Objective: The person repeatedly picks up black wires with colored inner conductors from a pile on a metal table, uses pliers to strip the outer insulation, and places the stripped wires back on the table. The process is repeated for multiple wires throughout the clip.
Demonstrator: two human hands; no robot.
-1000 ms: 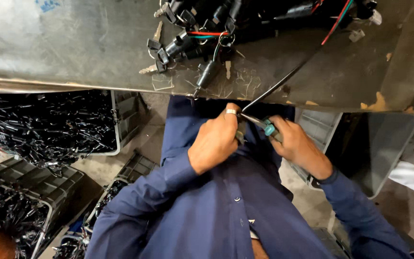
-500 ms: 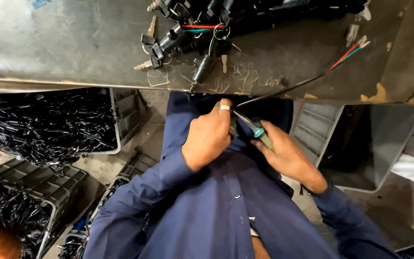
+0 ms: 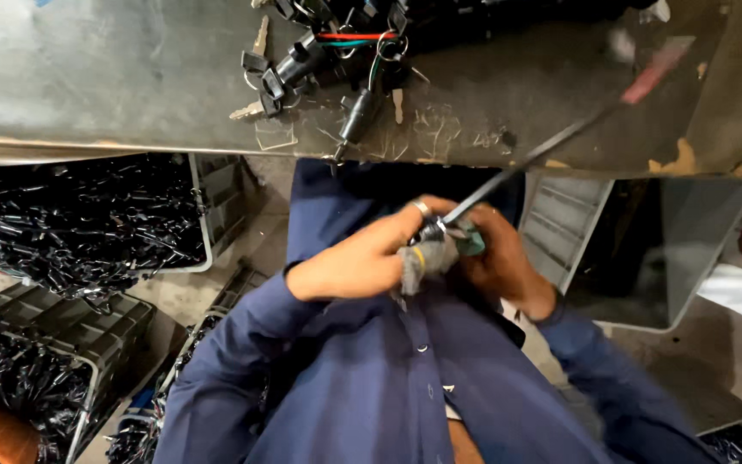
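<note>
Beneath the scratched metal bench (image 3: 88, 77), we pinch a black cable (image 3: 526, 159) in both hands: left hand (image 3: 362, 258) and right hand (image 3: 495, 258) gripping its near end (far end blurred), running up-right.

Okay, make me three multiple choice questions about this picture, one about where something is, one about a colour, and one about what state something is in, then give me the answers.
1. Where do the grey crates full of black cable parts stand?
A. On the metal tabletop
B. On the floor to the person's left
C. On the person's lap

2. What colour is the long-sleeved buttoned shirt?
A. Dark blue
B. White
C. Red

3. How is the thin black cable being handled?
A. It lies untouched on the floor
B. It is coiled in a crate
C. Both hands hold its near end, and it runs up over the table

Answers: 1 B, the crates sit below the table edge on that side. 2 A, sleeves and front are dark blue. 3 C, the left hand and right hand meet at its end.
</note>
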